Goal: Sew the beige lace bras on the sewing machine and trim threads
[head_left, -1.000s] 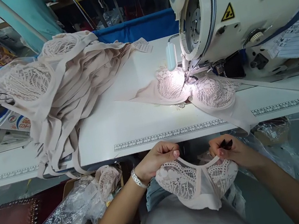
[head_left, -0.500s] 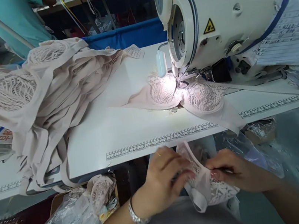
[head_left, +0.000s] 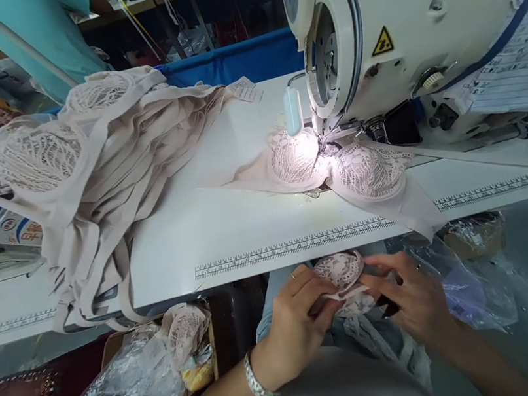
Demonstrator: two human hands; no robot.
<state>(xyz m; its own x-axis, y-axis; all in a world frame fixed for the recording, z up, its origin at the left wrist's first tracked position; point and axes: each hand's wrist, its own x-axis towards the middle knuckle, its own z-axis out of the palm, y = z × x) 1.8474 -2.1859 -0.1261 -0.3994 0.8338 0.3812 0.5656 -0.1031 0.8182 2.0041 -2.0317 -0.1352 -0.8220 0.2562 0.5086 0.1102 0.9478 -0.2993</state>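
Both hands hold a folded pale pink lace bra [head_left: 342, 275] over my lap, just below the table's front edge. My left hand [head_left: 296, 322], with a silver bracelet and a ring, pinches its left side with closed fingers. My right hand [head_left: 411, 298] grips its right side, and a small dark object shows under the fingers. A second lace bra [head_left: 339, 170] lies on the table under the needle of the white sewing machine [head_left: 398, 32], lit by its lamp.
A big pile of pink bras [head_left: 84, 158] covers the table's left part. The white table [head_left: 229, 229] has a printed ruler along its front. A box with plastic bags [head_left: 136, 376] sits lower left. A person in teal [head_left: 45, 32] stands behind.
The bra was held spread out between both hands, then got folded together. It is now a small bundle held closer to the table edge, with my hands nearer each other.
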